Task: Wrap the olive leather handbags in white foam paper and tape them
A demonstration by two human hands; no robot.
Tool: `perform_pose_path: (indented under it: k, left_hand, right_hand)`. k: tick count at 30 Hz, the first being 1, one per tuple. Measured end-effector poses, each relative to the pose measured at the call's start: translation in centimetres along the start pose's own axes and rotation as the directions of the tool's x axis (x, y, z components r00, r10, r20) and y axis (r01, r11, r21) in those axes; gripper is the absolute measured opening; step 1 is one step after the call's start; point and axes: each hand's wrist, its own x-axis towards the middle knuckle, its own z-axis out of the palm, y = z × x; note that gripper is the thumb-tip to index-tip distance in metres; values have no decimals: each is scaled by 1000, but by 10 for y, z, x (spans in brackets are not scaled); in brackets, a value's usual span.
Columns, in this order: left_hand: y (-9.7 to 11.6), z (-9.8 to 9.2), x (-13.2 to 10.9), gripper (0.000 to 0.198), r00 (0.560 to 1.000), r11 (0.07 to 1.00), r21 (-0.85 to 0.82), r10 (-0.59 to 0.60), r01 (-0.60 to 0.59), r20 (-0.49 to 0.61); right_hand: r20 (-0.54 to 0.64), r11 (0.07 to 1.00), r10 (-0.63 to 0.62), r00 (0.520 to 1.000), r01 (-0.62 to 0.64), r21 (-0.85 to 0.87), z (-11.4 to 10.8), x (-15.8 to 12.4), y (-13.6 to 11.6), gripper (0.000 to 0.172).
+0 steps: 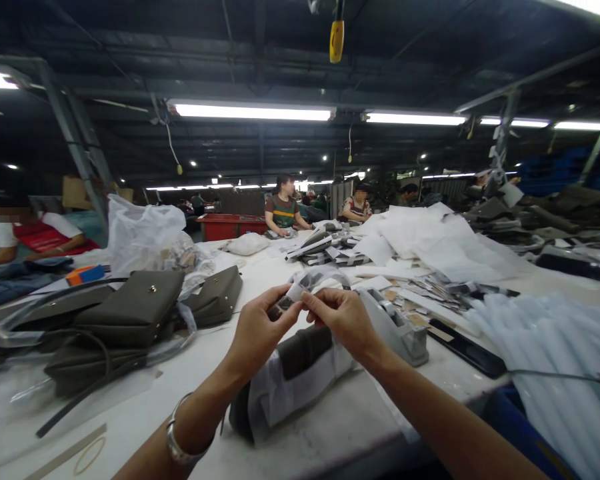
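A small white piece (pixel 295 292) is pinched between the fingertips of my left hand (pixel 267 327) and my right hand (pixel 340 317), which nearly meet. Whether it is paper or wrapping I cannot tell. Directly below my hands a dark olive bag (pixel 305 353) lies on the white table, partly wrapped in white translucent sheet (pixel 285 400). Just beyond my right hand stands a grey tape dispenser (pixel 397 330). My hands hide part of the wrapped strap behind them.
Olive bags (pixel 135 307) with wrapped straps lie at the left. Paper sheets (pixel 425 233) and cut pieces (pixel 330 243) are heaped farther back. A black phone-like object (pixel 467 347) and white foam rolls (pixel 550 353) are at the right. People sit beyond the table.
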Motion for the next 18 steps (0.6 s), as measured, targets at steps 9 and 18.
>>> perform_pose_path:
  k: [9,18]
  left_hand:
    - [-1,-4,-5,43,999,997,74,-19,16,34]
    - [1,-9,-7,55,988,991,51,-126,122,92]
  right_hand:
    - [109,982,-74,991,92,-167,-11,-4,1,24]
    - [155,936,112,982,-156,316,5,-3,12,23]
